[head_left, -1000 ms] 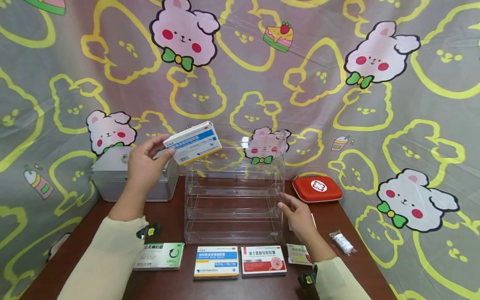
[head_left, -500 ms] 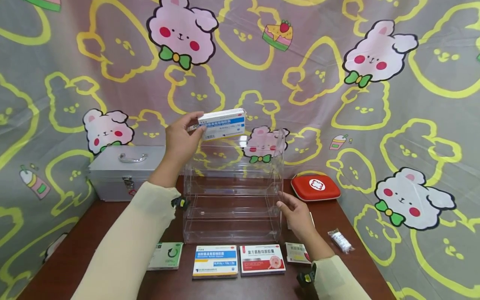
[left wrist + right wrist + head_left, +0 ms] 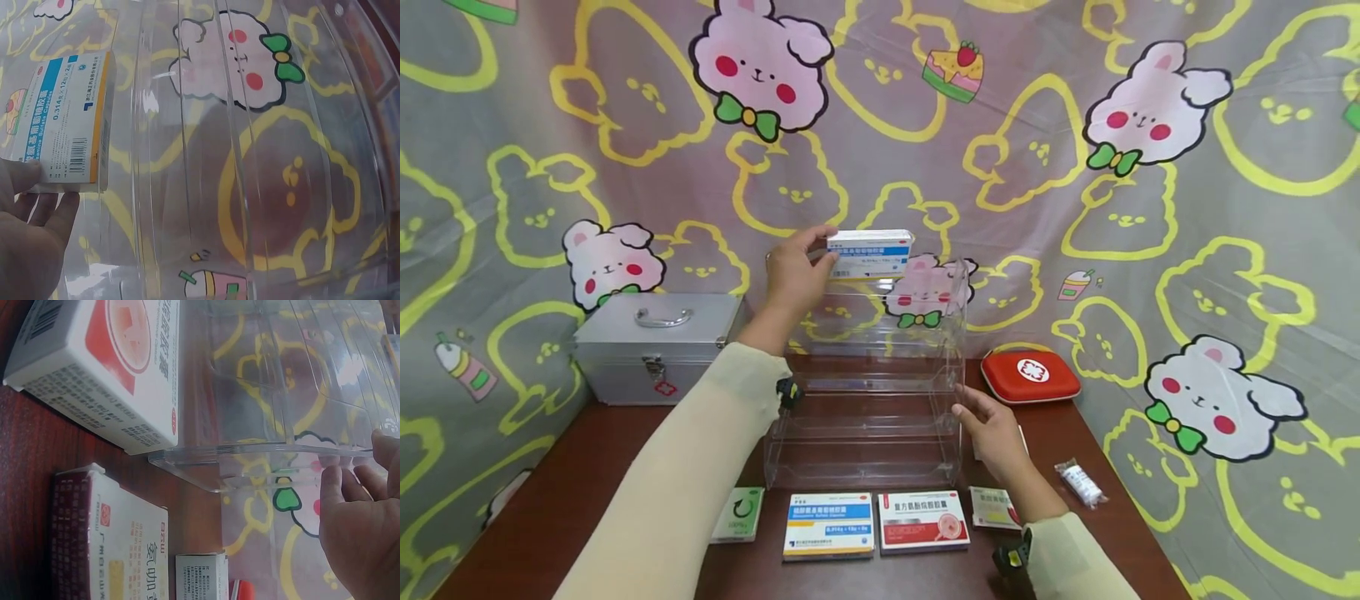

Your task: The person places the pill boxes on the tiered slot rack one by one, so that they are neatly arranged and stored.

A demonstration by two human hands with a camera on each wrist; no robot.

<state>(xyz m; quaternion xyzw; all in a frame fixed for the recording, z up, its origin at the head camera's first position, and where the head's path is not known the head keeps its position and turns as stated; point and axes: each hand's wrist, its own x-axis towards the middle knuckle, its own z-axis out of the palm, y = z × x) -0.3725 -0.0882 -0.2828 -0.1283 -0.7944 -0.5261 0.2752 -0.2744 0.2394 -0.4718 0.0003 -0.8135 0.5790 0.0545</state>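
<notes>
My left hand [image 3: 801, 271] pinches one end of a white, blue and yellow medicine box [image 3: 870, 255], thumb on its printed front. The box is level over the top of a clear tiered display rack [image 3: 865, 429]; in the left wrist view, the box [image 3: 65, 119] appears beside the rack's clear tiers. Contact between box and rack cannot be told. At the rack's right side, my right hand [image 3: 996, 433] holds the side edge; the right wrist view has the thumb and fingers [image 3: 333, 482] about that edge.
Before the rack lie a green-white box [image 3: 741, 515], a blue-white box [image 3: 827, 525], a red-white box [image 3: 923, 522] and a small pale box [image 3: 994, 507]. A silver case [image 3: 655, 350] stands left. At right are a red pouch [image 3: 1030, 375] and a wrapped white roll [image 3: 1081, 483].
My left hand has carried the medicine box rightward from the rack's upper left to above its top, turning it from tilted to level. The right hand stays at the rack's side.
</notes>
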